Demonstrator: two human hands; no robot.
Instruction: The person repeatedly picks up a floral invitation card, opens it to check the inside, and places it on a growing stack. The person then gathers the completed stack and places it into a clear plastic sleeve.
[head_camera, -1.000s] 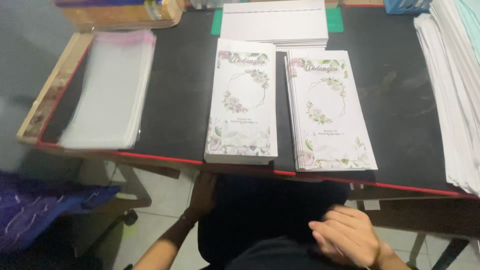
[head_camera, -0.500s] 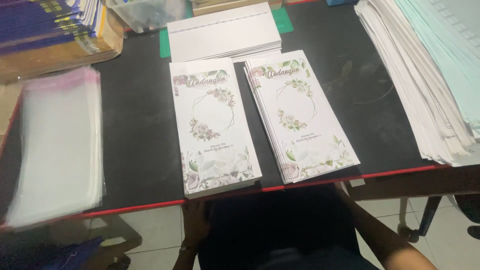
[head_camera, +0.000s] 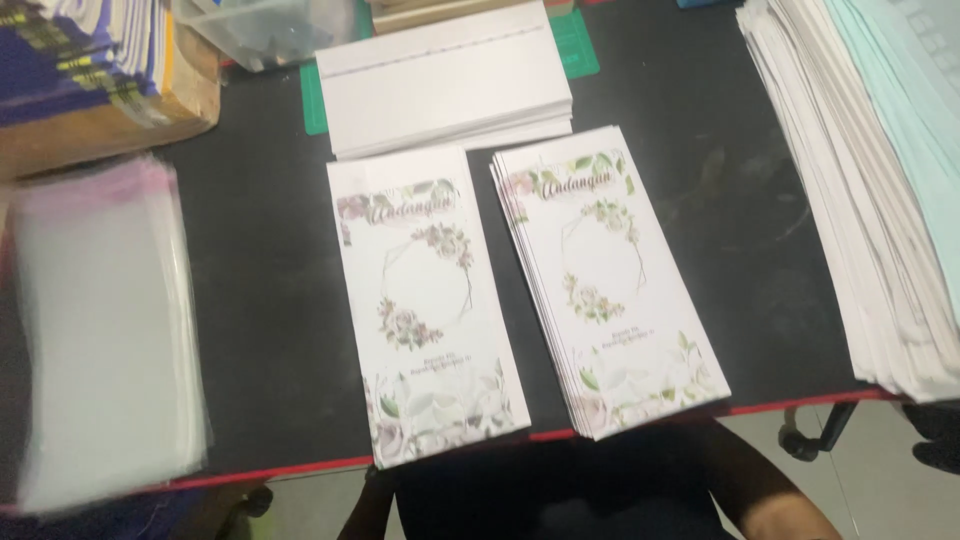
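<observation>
Two stacks of tall white cards with floral print lie side by side on the black table (head_camera: 260, 300). The left card stack (head_camera: 425, 305) and the right card stack (head_camera: 610, 280) both reach the red front edge. Neither hand shows. Only my left forearm (head_camera: 358, 508) and my right forearm (head_camera: 765, 500) appear, below the table edge in front of a dark lap.
A pile of clear plastic sleeves (head_camera: 105, 330) lies at the left. Plain white folded sheets (head_camera: 445, 80) rest on a green mat behind the cards. A thick stack of white and pale blue paper (head_camera: 870, 190) fills the right. A cardboard box (head_camera: 100, 130) and a clear tub (head_camera: 265, 35) stand at the back left.
The view has shifted up and toward the table, so the cards sit lower and larger. My right hand, seen over my lap a second ago, has dropped out of sight.
</observation>
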